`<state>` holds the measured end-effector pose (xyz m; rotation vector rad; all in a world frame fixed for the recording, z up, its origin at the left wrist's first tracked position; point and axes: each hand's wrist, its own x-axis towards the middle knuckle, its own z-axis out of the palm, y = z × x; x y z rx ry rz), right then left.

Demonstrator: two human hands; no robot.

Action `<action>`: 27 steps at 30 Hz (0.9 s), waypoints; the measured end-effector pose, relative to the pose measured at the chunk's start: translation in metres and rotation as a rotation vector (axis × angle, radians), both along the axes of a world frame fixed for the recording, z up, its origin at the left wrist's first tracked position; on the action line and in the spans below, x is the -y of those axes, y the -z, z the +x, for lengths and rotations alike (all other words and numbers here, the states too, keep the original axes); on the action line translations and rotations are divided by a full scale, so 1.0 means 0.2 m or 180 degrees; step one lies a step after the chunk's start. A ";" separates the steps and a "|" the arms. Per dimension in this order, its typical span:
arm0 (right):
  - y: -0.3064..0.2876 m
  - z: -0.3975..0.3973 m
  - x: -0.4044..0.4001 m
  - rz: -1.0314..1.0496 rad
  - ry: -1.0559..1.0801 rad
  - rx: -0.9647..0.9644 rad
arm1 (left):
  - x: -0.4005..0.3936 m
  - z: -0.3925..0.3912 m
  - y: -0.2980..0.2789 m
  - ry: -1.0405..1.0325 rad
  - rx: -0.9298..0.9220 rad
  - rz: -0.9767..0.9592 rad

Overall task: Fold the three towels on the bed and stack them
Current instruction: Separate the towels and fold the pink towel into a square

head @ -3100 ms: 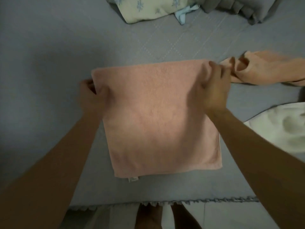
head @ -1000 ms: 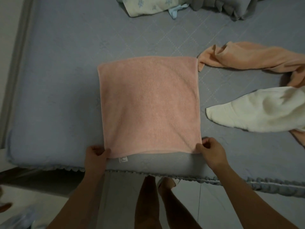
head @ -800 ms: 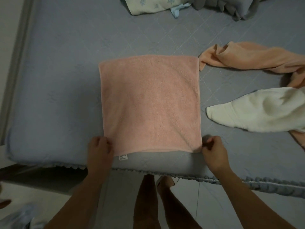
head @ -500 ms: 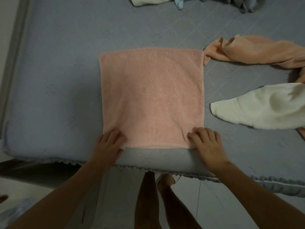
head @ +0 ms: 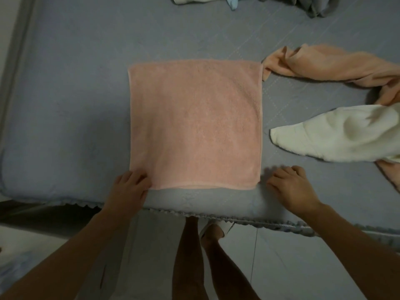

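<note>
Folded towel lies flat on bed, near its front edge. 2 crumpled towels lie to its right: 1 farther back, 1 nearer. Bedding bunched behind.

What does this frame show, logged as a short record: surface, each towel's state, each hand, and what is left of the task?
surface: grey quilted bed cover
pink towel: folded to a flat square, near the bed's front edge
peach towel: unfolded, crumpled at right
white towel: unfolded, bunched at right, lying over part of the peach towel
left hand: fingers relaxed, at the pink towel's near left corner
right hand: flat on the bed cover, just right of the pink towel, not touching it
stack: none yet
remaining: two towels unfolded
</note>
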<state>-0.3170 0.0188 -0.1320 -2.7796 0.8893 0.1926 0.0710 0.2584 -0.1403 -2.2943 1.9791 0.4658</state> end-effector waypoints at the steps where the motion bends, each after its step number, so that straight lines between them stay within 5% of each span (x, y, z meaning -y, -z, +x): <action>1: -0.01 0.00 -0.02 0.0003 0.0097 -0.0019 | 0.00 0.00 0.00 0.0010 0.0041 0.0081; 17: 0.04 0.23 -0.09 -0.0202 -0.0420 0.0004 | 0.12 -0.14 -0.02 0.0074 -0.0790 -0.0231; 27: 0.04 0.23 -0.14 -0.0118 -0.0212 -0.0311 | 0.12 -0.20 -0.01 -0.0307 -0.0101 0.0169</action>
